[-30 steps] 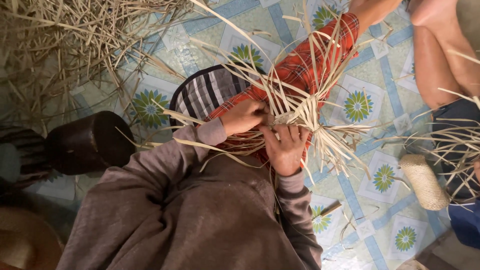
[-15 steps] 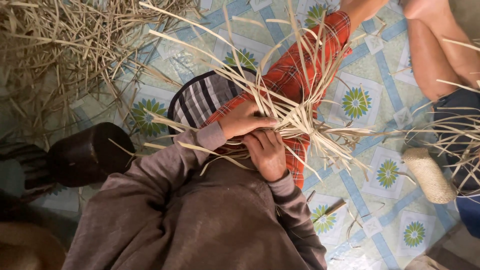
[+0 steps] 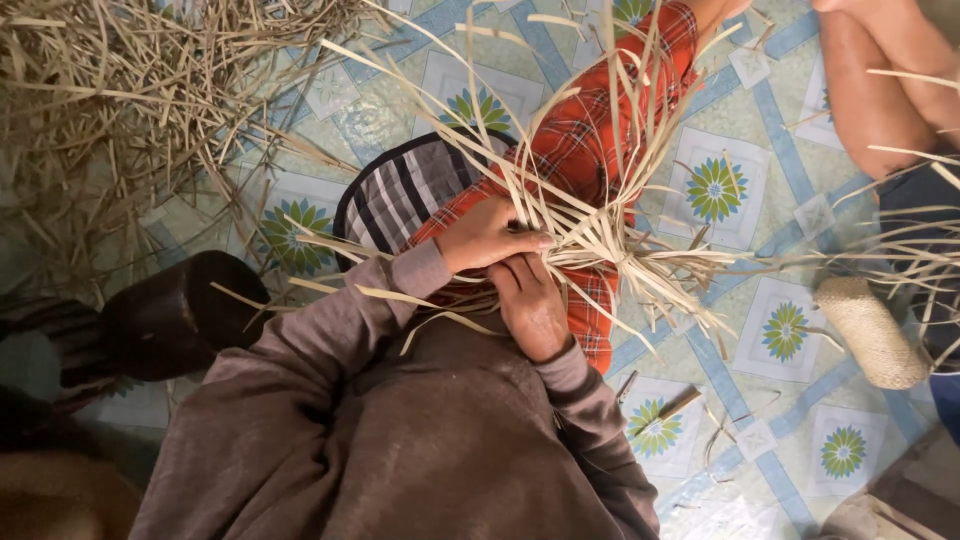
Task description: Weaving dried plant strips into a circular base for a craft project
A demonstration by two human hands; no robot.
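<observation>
A half-woven bundle of pale dry leaf strips [image 3: 598, 238] rests on my red plaid trouser leg [image 3: 575, 150], its loose ends fanning up and to the right. My left hand [image 3: 487, 236] grips the strips from the left, fingers closed over the woven knot. My right hand [image 3: 531, 304] lies just below it, palm up, fingers curled into the same strips. Both sleeves are grey-brown.
A heap of loose dry strips [image 3: 110, 90] fills the upper left. A dark round pot [image 3: 175, 312] lies at left, a striped cushion [image 3: 405, 185] under my leg. Another person's bare legs [image 3: 885, 85] and strips sit at right, near a woven cylinder [image 3: 872, 332]. A small knife [image 3: 668, 404] lies on the tiled mat.
My right hand has slid down and left under the bundle, fingers curling in. The strips shifted and fanned higher; the view drifted slightly.
</observation>
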